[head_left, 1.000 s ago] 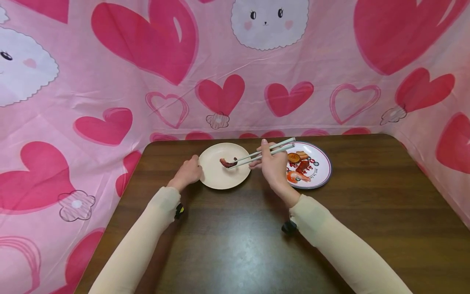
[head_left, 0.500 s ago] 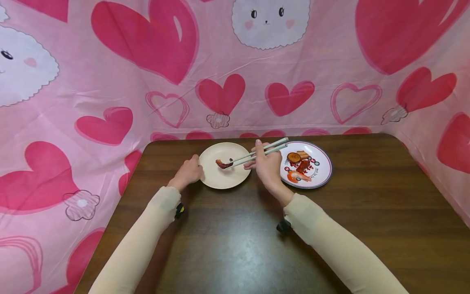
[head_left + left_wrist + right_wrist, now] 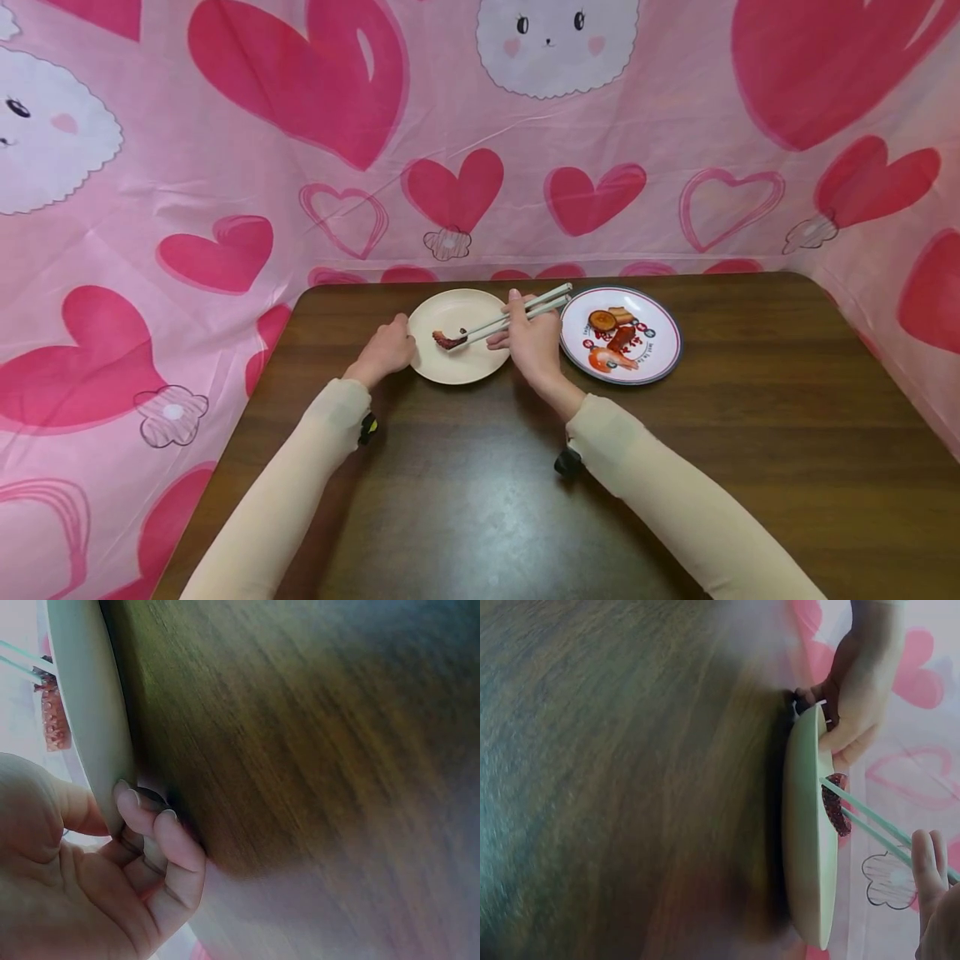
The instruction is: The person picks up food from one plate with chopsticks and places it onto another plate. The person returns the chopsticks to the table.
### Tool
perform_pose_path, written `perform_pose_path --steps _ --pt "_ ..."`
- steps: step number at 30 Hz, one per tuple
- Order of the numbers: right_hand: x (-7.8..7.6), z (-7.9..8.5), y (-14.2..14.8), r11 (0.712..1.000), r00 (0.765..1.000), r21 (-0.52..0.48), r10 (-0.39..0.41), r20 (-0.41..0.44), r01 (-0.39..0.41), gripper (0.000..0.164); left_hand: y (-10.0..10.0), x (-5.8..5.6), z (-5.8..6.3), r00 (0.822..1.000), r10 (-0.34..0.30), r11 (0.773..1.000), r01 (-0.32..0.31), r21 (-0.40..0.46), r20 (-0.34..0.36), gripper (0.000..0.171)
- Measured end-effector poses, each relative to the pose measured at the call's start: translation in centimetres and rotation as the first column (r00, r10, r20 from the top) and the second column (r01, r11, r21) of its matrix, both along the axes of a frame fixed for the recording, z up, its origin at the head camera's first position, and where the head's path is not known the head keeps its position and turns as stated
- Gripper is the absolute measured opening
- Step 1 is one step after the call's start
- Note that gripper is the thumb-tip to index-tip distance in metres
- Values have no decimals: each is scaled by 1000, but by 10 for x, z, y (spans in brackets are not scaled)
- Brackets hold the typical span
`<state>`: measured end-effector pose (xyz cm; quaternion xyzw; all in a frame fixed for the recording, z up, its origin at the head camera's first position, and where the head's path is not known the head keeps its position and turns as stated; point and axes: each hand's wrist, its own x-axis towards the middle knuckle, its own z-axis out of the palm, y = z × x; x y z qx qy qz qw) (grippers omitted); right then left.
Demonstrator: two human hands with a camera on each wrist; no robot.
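Note:
A beige plate (image 3: 480,370) lies at the back of the table, its left rim gripped by my left hand (image 3: 384,350). In the left wrist view the thumb is on the inner side of the rim and the fingers curl beneath it. My right hand (image 3: 534,342) holds a pair of pale green chopsticks (image 3: 540,305) over the plate's right side. At their tips is a dark red, curled piece that looks like an octopus tentacle (image 3: 448,341), with bumpy suckers in the left wrist view. Whether the tentacle (image 3: 835,804) touches the plate is hard to tell.
To the right stands a white plate (image 3: 656,358) with a blue and red rim. It bears pictures or pieces of food, including a shrimp shape (image 3: 611,360); which of these are printed I cannot tell. A pink heart-patterned cloth (image 3: 345,208) hangs behind the brown wooden table (image 3: 480,483).
My right hand has moved left with the chopsticks, and the tentacle has shifted left on or over the beige plate. More of the white plate shows. My left hand stays at the rim.

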<state>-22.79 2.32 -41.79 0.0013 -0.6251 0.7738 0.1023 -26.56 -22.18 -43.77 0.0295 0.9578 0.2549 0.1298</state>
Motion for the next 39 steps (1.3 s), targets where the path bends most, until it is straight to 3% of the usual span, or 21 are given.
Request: perform_pose_path --steps 14,33,39 --pt "5 -5 -9 1000 999 19 -21 25 20 35 2 -4 -3 1000 8 1000 -8 -5 3 37" --pt "6 -12 -18 995 999 99 -26 25 24 36 4 0 1 1000 14 1000 -14 7 20 38" --pt "7 -13 -18 996 999 83 -19 26 16 38 3 1 1 999 22 1000 -22 3 25 38"
